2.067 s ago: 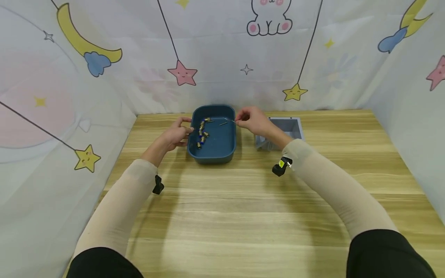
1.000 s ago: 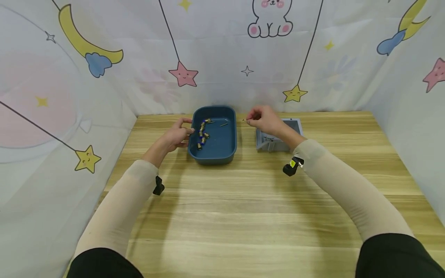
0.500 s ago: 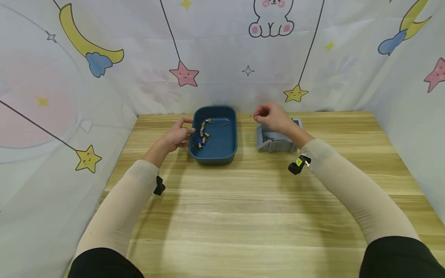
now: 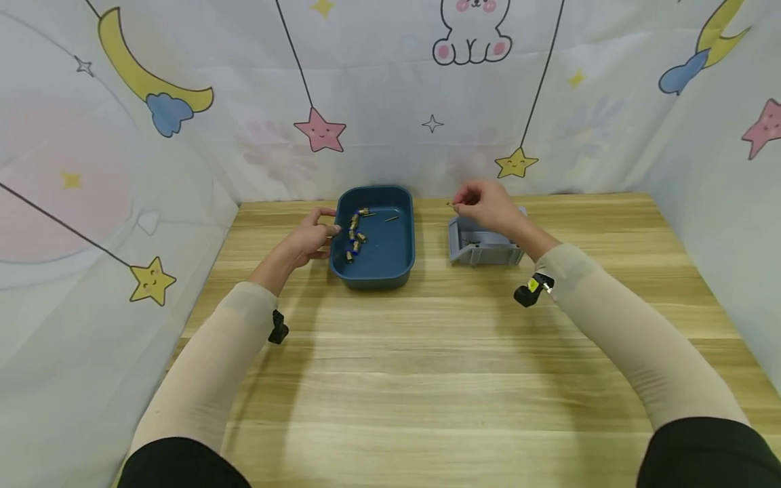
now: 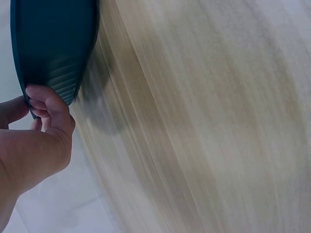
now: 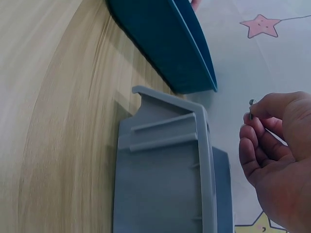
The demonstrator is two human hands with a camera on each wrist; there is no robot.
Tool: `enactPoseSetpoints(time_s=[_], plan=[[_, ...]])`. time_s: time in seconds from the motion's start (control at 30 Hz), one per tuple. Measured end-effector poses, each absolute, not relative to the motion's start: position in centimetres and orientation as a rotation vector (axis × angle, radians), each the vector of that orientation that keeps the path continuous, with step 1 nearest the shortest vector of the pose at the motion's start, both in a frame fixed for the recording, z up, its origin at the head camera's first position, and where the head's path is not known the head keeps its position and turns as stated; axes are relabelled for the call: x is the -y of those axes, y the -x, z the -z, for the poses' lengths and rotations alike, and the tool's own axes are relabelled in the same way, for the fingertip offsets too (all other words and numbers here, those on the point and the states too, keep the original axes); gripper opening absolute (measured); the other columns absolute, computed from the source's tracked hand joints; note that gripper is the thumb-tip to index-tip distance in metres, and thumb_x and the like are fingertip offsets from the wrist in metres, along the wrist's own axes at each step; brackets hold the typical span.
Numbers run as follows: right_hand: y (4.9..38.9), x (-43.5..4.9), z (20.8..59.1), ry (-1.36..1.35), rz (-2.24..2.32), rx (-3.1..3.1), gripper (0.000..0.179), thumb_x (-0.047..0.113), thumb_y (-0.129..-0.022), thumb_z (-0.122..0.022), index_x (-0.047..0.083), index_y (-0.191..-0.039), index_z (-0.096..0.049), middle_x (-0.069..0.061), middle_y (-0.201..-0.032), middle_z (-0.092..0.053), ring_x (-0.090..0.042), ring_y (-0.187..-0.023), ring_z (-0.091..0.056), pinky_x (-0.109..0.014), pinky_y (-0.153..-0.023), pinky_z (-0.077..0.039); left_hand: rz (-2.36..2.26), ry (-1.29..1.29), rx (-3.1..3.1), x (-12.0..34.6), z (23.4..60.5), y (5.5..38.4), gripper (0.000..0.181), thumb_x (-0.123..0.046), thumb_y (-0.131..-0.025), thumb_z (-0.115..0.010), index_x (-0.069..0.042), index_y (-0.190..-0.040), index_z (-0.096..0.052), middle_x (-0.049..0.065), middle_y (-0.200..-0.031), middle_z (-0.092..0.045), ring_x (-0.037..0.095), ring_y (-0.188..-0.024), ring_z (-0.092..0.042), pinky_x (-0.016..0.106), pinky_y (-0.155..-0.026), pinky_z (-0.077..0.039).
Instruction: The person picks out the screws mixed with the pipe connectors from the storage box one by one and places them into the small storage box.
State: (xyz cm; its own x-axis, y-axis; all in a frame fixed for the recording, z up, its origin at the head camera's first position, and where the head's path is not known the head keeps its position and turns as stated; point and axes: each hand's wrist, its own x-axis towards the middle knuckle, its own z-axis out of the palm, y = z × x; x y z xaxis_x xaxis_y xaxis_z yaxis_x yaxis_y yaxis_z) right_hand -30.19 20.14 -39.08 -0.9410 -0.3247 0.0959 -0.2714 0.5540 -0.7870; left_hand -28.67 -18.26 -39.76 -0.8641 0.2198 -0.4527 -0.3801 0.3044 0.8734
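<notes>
My left hand [image 4: 307, 239] grips the left wall of a dark blue plastic tub [image 4: 386, 254]; in the left wrist view, thumb and fingers [image 5: 51, 104] pinch its rim. Several brass fittings with blue ends [image 4: 361, 238] lie along the tub's left side, near two thin screw-like pieces [image 4: 391, 219]. My right hand [image 4: 493, 209] is raised over the back of a grey open-front bin [image 4: 488, 257]. Between its thumb and forefinger it pinches a small metal screw [image 6: 251, 109], its other fingers curled. Small dark metal pieces [image 4: 468, 242] lie in the bin, partly hidden by its wall.
Tub and bin stand apart near the back of the wooden table [image 4: 390, 366]. Behind them hangs a white cloth backdrop [image 4: 378, 81] with printed stars and moons. A small black device [image 4: 528, 296] is on the right wrist, another [image 4: 278, 328] on the left.
My right hand has moved right from the tub's right rim to above the grey bin, still pinching the screw. The left hand has stayed on the tub.
</notes>
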Motion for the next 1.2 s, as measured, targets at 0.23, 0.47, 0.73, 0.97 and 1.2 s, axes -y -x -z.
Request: enactPoseSetpoints(time_s=[0.23,0.47,0.73,0.97,1.2], plan=[[30.1,-21.4,39.4,0.520,1.342,-2.747,0.011,0.015,-0.095,-0.066,0.006,-0.101,-0.067,-0.009,-0.099,-0.065,-0.020,-0.089,-0.058,-0.033,-0.077,-0.047,-1.601,0.148,-2.076,18.2,39.7,28.6,0.047,-0.015,-0.107,-0.042,-0.020,-0.150,-0.024,0.017,-0.149,-0.042,0.033,-0.103,-0.056,0.044,-0.078,-0.046],[30.1,-22.0,39.3,0.506,1.338,-2.756,0.010,0.014,-0.095,-0.067,0.007,-0.101,-0.067,-0.009,-0.098,-0.066,-0.021,-0.089,-0.059,-0.035,-0.077,-0.047,-1.606,0.132,-2.068,18.3,39.8,28.7,0.048,-0.016,-0.107,-0.041,-0.020,-0.151,-0.022,0.019,-0.149,-0.040,0.030,-0.095,-0.057,0.044,-0.077,-0.046],[29.9,-22.4,39.3,0.491,1.331,-2.753,0.011,0.014,-0.095,-0.067,0.006,-0.102,-0.067,-0.009,-0.098,-0.065,-0.021,-0.088,-0.059,-0.035,-0.077,-0.047,-1.627,0.137,-2.089,18.8,41.6,29.6,0.046,-0.019,-0.107,-0.044,-0.024,-0.149,-0.026,0.016,-0.142,-0.044,0.022,-0.084,-0.055,0.038,-0.069,-0.045],[29.7,-23.2,39.6,0.497,1.336,-2.755,0.010,0.013,-0.095,-0.067,0.006,-0.101,-0.067,-0.009,-0.097,-0.065,-0.021,-0.087,-0.059,-0.034,-0.075,-0.048,-1.621,0.126,-2.105,18.9,42.1,30.0,0.046,-0.020,-0.107,-0.044,-0.025,-0.149,-0.026,0.015,-0.142,-0.045,0.024,-0.092,-0.057,0.033,-0.066,-0.047],[29.5,-23.8,39.9,0.480,1.285,-2.761,0.011,0.015,-0.095,-0.068,0.006,-0.101,-0.068,-0.009,-0.098,-0.065,-0.021,-0.088,-0.059,-0.031,-0.074,-0.048,-1.627,0.128,-2.117,19.1,42.3,30.1,0.044,-0.021,-0.107,-0.046,-0.025,-0.147,-0.028,0.016,-0.141,-0.046,0.029,-0.099,-0.059,0.034,-0.066,-0.048]])
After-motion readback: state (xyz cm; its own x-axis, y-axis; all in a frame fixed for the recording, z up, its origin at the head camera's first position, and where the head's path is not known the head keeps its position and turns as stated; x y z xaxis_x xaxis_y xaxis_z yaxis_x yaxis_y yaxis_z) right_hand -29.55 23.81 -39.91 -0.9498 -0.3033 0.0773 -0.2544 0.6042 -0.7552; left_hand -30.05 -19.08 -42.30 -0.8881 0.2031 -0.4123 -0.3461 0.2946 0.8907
